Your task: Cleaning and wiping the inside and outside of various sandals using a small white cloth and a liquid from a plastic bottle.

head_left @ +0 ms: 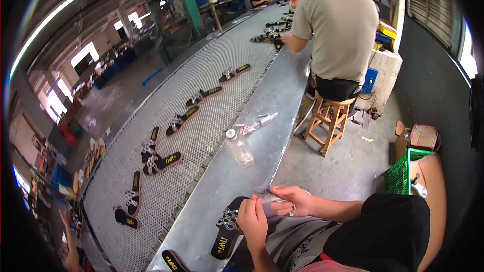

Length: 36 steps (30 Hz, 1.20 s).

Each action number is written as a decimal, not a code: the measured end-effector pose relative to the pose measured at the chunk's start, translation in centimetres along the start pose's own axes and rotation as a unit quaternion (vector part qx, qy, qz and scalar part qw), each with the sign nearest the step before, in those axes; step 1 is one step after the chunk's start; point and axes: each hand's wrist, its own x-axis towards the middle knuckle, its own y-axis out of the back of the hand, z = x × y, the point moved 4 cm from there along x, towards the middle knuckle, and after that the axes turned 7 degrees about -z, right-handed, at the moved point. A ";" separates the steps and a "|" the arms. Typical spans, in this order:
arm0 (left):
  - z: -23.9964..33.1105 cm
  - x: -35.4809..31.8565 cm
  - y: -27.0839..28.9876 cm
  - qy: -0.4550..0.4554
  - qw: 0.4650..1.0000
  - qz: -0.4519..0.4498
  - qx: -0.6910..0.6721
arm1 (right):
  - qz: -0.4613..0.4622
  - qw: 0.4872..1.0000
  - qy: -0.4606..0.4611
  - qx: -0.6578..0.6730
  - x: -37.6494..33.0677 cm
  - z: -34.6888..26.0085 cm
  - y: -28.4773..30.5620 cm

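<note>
With our left hand [253,221] steadying the black jewelled sandal [227,230] on the steel ledge [242,171], fingers curled at its strap, and our right hand [291,200] pinching a small grey wad beside it, we should, we judge, work gently.

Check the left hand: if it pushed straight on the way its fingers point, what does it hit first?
Probably the right hand. The left hand points up and slightly right, its fingertips already at a small grey piece pinched between both hands. The black sandal lies beside it, off that line. Depth is hard to judge here.
</note>
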 end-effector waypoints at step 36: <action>9.3 -2.5 1.8 -0.160 0.889 -0.139 0.406 | -0.042 0.549 0.153 -0.820 -5.8 2.2 -4.1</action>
